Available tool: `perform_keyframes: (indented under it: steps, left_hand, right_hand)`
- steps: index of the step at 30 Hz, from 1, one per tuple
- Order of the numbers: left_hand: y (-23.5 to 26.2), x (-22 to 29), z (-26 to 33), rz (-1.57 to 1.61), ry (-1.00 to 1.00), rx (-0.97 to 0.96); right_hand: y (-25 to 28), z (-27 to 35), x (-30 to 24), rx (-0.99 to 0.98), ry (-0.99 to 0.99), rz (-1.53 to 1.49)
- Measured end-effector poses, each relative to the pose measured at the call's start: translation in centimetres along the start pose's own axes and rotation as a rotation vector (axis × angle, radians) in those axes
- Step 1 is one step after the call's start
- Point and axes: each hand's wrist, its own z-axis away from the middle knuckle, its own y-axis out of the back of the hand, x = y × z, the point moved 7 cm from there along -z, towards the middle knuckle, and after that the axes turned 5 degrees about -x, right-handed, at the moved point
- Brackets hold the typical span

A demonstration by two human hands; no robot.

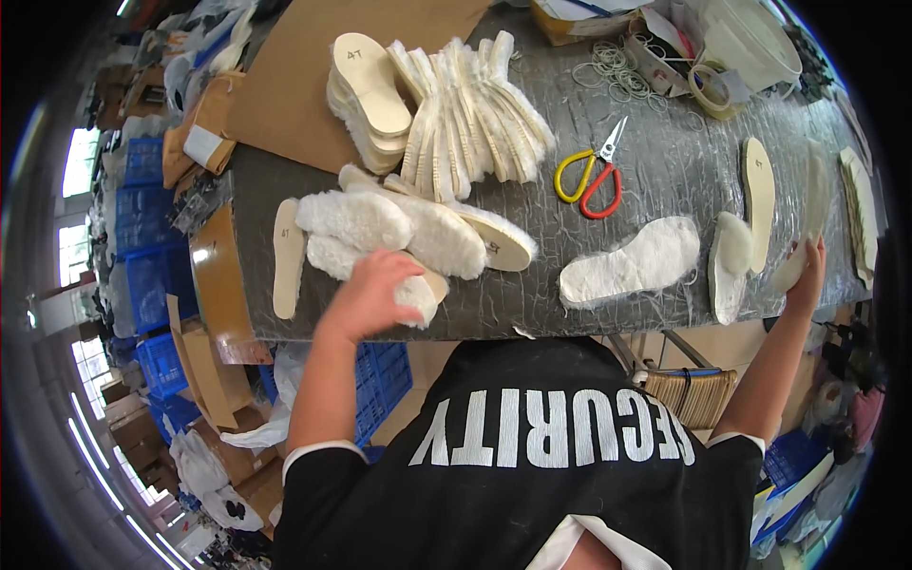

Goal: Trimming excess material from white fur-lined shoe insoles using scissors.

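Note:
At the table's near edge, my left hand point(372, 296) is closed round the end of a white fleece insole point(416, 300) in a loose pile. More fleece insoles point(442, 233) lie behind it, some fluffy side up, others showing a cream backing. Far to the right, my right hand point(807, 269) grips a pale insole point(815, 195), blurred by motion. Just left of that hand lie a cream insole point(758, 204) and a fleece one point(730, 266). Another fleece insole point(632, 261) lies flat between my hands.
Scissors point(605, 155) with one yellow and one red handle lie mid-table. Bundled insoles point(465, 119) stand at the back, beside brown cardboard point(294, 85). Rubber bands point(622, 71) and a translucent tub point(750, 43) sit at the far right. Several pale pieces point(858, 218) line the right edge.

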Motion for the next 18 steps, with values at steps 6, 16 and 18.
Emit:
perform_keyframes:
  steps: [6, 16, 18]
  left_hand:
    - [-3.0, -1.2, 2.5, -0.374, -0.06, 0.096]
    - [-1.7, 0.5, 0.0, -0.206, -0.105, -0.078]
    - [-2.3, 2.9, -2.6, 0.098, -0.15, -0.069]
  right_hand:
    - [-4.0, 7.9, -0.4, -0.032, -0.092, -0.326]
    - [-16.1, 19.3, -0.9, -0.277, -0.046, -0.594]
    - [-19.5, 21.6, 0.2, -0.358, -0.108, -0.593]
